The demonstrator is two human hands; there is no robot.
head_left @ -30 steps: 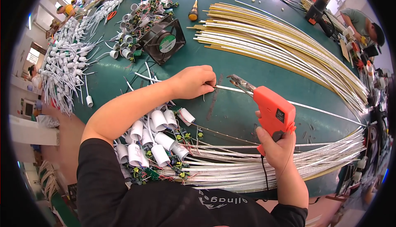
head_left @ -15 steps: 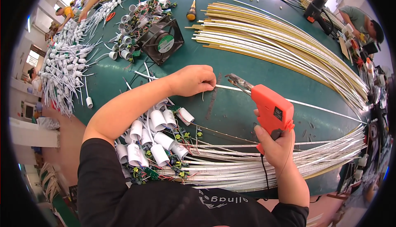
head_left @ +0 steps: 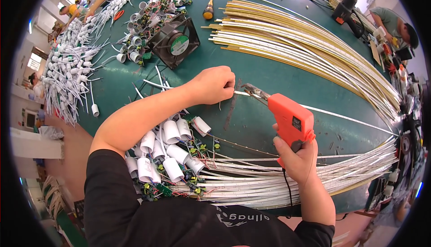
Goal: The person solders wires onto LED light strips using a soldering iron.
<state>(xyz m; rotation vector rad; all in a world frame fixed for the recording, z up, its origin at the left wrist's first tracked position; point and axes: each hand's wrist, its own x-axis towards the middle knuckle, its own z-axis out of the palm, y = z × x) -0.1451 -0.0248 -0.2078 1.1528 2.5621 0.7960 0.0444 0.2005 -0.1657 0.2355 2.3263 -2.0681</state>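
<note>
My left hand point(head_left: 213, 85) is closed in a pinch at the near-left end of a thin white LED strip point(head_left: 348, 118), which runs away to the right across the green table. A fine wire point(head_left: 220, 106) hangs below those fingers. My right hand point(head_left: 297, 159) grips a red soldering gun point(head_left: 292, 117) by its handle. Its dark metal tip lies over the strip, a short way right of my left fingertips; whether it touches cannot be made out. White lamp caps point(head_left: 171, 131) with small circuit boards lie below my left forearm, wired to a bundle of LED strips point(head_left: 287, 179).
A black fan point(head_left: 175, 43) stands beyond my left hand, beside loose caps and boards. A screwdriver point(head_left: 208, 11) lies near a big stack of strips point(head_left: 296, 43). White corded lamp caps point(head_left: 74, 72) are heaped at left. A heat gun point(head_left: 345, 11) stands far right, near a co-worker point(head_left: 393, 25).
The soldering gun in my right hand has moved slightly left, its tip closer to my left fingers. My left hand has barely shifted.
</note>
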